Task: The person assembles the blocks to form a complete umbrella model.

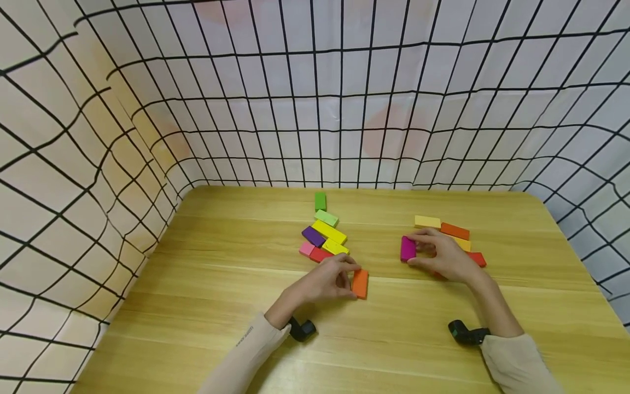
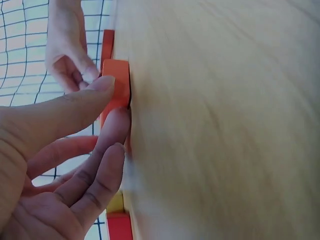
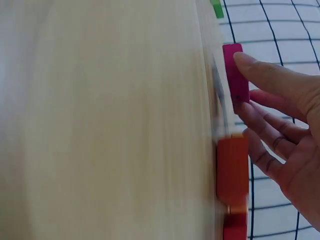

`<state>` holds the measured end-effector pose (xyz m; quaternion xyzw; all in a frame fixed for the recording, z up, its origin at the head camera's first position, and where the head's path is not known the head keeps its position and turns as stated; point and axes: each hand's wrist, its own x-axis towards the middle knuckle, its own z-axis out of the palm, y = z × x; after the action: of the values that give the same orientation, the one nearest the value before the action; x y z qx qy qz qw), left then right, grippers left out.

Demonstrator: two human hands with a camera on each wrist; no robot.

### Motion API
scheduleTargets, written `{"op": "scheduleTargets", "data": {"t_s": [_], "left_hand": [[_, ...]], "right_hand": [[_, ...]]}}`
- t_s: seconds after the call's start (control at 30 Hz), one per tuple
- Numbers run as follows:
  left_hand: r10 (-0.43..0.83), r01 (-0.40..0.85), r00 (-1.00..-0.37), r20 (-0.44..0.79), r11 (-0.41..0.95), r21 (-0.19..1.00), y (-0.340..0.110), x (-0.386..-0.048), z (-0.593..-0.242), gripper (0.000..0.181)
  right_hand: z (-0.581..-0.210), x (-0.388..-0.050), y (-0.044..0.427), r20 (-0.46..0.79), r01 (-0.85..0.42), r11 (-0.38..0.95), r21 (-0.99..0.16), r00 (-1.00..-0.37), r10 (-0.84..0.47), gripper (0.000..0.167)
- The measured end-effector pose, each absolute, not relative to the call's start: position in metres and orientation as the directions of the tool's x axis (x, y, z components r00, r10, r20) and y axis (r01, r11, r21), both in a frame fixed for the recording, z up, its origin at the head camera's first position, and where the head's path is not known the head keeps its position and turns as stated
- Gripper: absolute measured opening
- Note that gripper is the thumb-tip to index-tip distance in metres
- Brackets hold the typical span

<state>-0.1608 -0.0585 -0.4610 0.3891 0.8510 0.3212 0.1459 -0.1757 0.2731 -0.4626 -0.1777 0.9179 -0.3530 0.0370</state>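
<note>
I see a wood table (image 1: 403, 334), hands apart from each other: left hand (image 1: 326, 280) pinching orange block (image 1: 361, 284), right hand (image 1: 447, 259) pinching magenta block (image 1: 407, 249). Orange block: long axis near-to-far, far end angled slightly right; plain, flat-faced; just right of left hand, table contact unclear to me. Magenta block: long axis also near-to-far; plain, looks shorter; just left of right hand.

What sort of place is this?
Probably a small booth set up for filming handwork, though that is a guess: black-gridded pale walls surround the back and sides of a wooden table, and small black devices, likely cameras, sit at both wrists.
</note>
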Motion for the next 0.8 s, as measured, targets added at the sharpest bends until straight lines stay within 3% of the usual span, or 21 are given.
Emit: {"op": "scheduleTargets", "data": {"t_s": [0.5,0.8], "left_hand": [[0.743,0.531,-0.669,0.015,0.464,0.709,-0.043,-0.161,-0.461,0.057],[0.719,0.544,-0.695,0.018,0.51,0.666,-0.029,-0.163,-0.46,0.058]], "right_hand": [[-0.467,-0.174,0.224,0.058,-0.308,0.615,-0.726,-0.918,-0.392,0.055],[-0.466,-0.175,0.216,0.039,-0.296,0.636,-0.712,-0.922,-0.386,0.051]]}}
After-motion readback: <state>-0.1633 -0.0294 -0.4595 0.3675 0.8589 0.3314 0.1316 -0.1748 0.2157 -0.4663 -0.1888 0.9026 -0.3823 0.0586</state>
